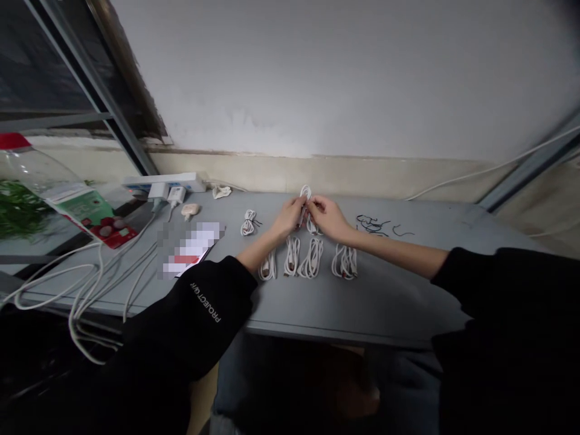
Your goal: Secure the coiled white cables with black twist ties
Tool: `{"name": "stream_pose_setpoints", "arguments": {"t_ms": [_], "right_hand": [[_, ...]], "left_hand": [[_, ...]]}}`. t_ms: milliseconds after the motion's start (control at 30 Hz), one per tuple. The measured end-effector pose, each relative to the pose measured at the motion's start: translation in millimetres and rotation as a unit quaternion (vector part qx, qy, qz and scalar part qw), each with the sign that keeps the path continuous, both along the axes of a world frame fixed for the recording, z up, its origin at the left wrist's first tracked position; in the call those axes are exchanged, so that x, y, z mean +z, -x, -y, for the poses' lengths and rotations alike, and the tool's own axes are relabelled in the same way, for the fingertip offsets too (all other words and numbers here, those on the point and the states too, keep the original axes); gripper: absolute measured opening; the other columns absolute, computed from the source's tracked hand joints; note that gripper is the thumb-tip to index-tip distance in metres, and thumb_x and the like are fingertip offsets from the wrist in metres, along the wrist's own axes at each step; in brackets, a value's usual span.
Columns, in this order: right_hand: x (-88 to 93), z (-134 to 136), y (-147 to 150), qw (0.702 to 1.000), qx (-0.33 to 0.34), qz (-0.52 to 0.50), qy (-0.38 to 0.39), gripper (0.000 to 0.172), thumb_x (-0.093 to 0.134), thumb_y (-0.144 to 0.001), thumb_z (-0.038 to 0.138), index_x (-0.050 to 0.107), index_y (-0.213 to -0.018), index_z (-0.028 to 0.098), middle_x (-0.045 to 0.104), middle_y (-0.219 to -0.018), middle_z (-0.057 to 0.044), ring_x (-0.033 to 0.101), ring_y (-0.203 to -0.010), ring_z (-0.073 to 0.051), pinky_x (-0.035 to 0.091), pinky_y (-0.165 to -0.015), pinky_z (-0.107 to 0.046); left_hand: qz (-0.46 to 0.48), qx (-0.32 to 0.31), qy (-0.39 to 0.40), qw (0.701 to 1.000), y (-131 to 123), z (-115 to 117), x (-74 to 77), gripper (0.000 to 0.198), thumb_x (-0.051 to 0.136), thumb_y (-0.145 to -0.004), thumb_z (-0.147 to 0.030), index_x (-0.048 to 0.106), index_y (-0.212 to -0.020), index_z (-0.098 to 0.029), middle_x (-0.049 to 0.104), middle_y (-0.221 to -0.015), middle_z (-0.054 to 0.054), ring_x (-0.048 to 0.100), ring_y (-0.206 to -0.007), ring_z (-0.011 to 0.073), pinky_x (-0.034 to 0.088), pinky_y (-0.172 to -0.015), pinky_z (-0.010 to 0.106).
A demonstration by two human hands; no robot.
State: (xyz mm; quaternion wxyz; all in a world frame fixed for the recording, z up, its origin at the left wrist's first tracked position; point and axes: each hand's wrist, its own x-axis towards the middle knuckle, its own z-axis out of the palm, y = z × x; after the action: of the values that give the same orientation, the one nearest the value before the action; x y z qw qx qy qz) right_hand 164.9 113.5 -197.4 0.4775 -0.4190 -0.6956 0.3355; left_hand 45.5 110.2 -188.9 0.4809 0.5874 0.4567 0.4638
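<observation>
Tied bundle: is lying left of the fingers, a black tie crossing it.
Left hand: is pinching the held cable, fingers nearly closed.
Held cable: is looping up between both hands' fingers.
Loose coils: are lying on the near side of the fingers.
Right hand: is bending its fingers against the cable; grip, cannot tell.
Black ties: are lying right of the fingers.
</observation>
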Motion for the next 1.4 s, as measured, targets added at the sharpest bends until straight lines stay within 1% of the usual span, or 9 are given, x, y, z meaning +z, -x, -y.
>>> {"name": "stream_pose_setpoints", "arguments": {"t_ms": [133, 233, 400, 567, 700, 933, 1033, 1200, 1400], "right_hand": [[-2.8, -1.5, -3.2, 0.998, 0.015, 0.060, -0.024, 0.028, 0.049, -0.091, 0.039, 0.051, -0.070, 0.021, 0.050, -0.053, 0.002, 0.042, -0.046, -0.012, 0.031, -0.048, -0.025], [3.2, 0.8, -10.4, 0.984, 0.024, 0.142, -0.106, 0.020, 0.052, -0.089, 0.031, 0.051, -0.072, 0.021, 0.055, -0.061, 0.000, 0.045, -0.054, -0.013, 0.033, -0.055, -0.027], [8.1, 6.5, -13.8, 0.966, 0.008, 0.195, -0.168, 0.018, 0.051, -0.085, 0.020, 0.046, -0.069, 0.022, 0.048, -0.060, 0.002, 0.042, -0.055, -0.013, 0.031, -0.058, -0.029], [-3.3, 6.8, -15.0, 0.999, 0.011, 0.016, -0.028, 0.028, 0.052, -0.088, 0.040, 0.046, -0.068, 0.022, 0.042, -0.054, 0.005, 0.036, -0.046, -0.010, 0.028, -0.048, -0.026], [-6.2, 4.8, -23.6, 0.973, 0.073, -0.167, 0.139, 0.031, 0.055, -0.086, 0.042, 0.042, -0.067, 0.022, 0.037, -0.057, 0.006, 0.029, -0.044, -0.007, 0.025, -0.043, -0.024], [-6.1, 5.5, -45.3, 0.952, 0.133, -0.167, 0.219, 0.023, 0.045, -0.087, 0.024, 0.040, -0.064, 0.023, 0.029, -0.054, 0.004, 0.019, -0.046, -0.011, 0.028, -0.043, -0.026], [-10.8, 8.6, -49.6, 0.951, 0.144, -0.156, 0.225, 0.020, 0.048, -0.083, 0.024, 0.040, -0.064, 0.023, 0.026, -0.055, 0.004, 0.017, -0.047, -0.011, 0.027, -0.044, -0.027], [-10.9, 11.8, -52.6, 0.949, 0.171, -0.143, 0.224, 0.023, 0.048, -0.080, 0.025, 0.034, -0.062, 0.024, 0.022, -0.055, 0.005, 0.014, -0.048, -0.012, 0.025, -0.045, -0.028], [7.4, 21.3, -48.2, 0.905, 0.194, -0.202, 0.320, 0.027, 0.043, -0.086, 0.016, 0.039, -0.061, 0.022, 0.023, -0.051, 0.006, 0.012, -0.046, -0.009, 0.021, -0.043, -0.027]], "left_hand": [[0.061, -0.015, 0.078, 0.995, 1.7, -1.7, 1.7, 0.038, 0.036, -0.096, -0.025, 0.044, -0.060, -0.018, 0.041, -0.044, -0.004, 0.038, -0.034, 0.0082, 0.026, -0.041, 0.023], [0.112, -0.033, 0.115, 0.986, 1.1, -0.1, 2.4, 0.036, 0.039, -0.095, -0.027, 0.044, -0.060, -0.017, 0.041, -0.047, -0.004, 0.038, -0.034, 0.0072, 0.025, -0.040, 0.022], [0.101, -0.041, 0.056, 0.992, 1.2, 3.4, 0.9, 0.033, 0.042, -0.092, -0.025, 0.048, -0.061, -0.016, 0.041, -0.044, -0.004, 0.037, -0.035, 0.0070, 0.023, -0.039, 0.022], [0.058, -0.033, -0.009, 0.998, -2.6, 8.1, -1.7, 0.034, 0.037, -0.094, -0.026, 0.049, -0.063, -0.017, 0.046, -0.049, -0.003, 0.041, -0.042, 0.0088, 0.031, -0.044, 0.022], [0.007, -0.012, -0.060, 0.998, -6.3, 11.9, -4.3, 0.023, 0.044, -0.093, -0.024, 0.058, -0.078, -0.015, 0.057, -0.063, -0.001, 0.050, -0.056, 0.0098, 0.041, -0.056, 0.021], [-0.092, -0.082, -0.166, 0.978, -8.3, 12.8, -12.5, 0.013, 0.052, -0.090, -0.020, 0.058, -0.099, -0.013, 0.068, -0.097, 0.009, 0.061, -0.083, 0.0137, 0.046, -0.080, 0.028], [-0.202, -0.075, -0.239, 0.947, -6.5, 16.4, -13.0, 0.014, 0.049, -0.090, -0.018, 0.057, -0.101, -0.014, 0.067, -0.102, 0.011, 0.060, -0.090, 0.0172, 0.045, -0.084, 0.032], [-0.379, -0.094, -0.381, 0.838, -1.6, 22.2, -5.5, 0.020, 0.040, -0.093, -0.015, 0.055, -0.106, -0.016, 0.064, -0.109, 0.011, 0.058, -0.100, 0.0207, 0.039, -0.093, 0.036], [-0.444, -0.109, -0.472, 0.754, 13.1, 25.3, 12.1, 0.025, 0.038, -0.092, -0.008, 0.059, -0.101, -0.019, 0.066, -0.111, 0.008, 0.058, -0.102, 0.0189, 0.033, -0.098, 0.036]]}}
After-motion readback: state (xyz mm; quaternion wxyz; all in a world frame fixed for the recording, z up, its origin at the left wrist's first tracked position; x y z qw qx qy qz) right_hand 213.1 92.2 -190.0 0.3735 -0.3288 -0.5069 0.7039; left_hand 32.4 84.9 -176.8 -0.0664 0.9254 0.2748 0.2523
